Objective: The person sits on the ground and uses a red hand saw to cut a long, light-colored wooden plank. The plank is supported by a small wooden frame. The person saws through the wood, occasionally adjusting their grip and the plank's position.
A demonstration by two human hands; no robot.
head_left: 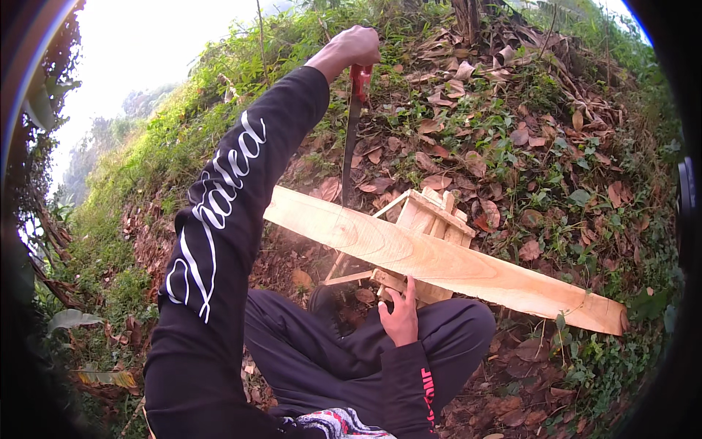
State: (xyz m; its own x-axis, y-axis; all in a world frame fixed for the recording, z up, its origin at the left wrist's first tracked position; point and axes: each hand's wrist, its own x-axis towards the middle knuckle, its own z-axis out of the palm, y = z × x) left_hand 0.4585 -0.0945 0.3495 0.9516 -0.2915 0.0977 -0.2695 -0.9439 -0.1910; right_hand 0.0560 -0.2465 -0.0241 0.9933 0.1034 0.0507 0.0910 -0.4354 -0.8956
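My left hand (354, 47), at the end of a raised arm in a black sleeve, is closed round the red handle of a handsaw (350, 143). The saw's dark blade points down and meets the far edge of a long pale plank (409, 249) near its left end. This plank slants from centre left to lower right, over a small wooden frame (439, 212). Below the plank, close to my knee, is my right hand (401, 316). Its index finger is stretched out, the tip touching the plank's near edge, with the thumb apart.
My bent legs (365, 358) in dark trousers lie just under the plank. Dry brown leaves (431, 162) and low green plants cover the sloping ground. A tree trunk (466, 20) stands at the top; a grassy bank (146, 168) rises on the left.
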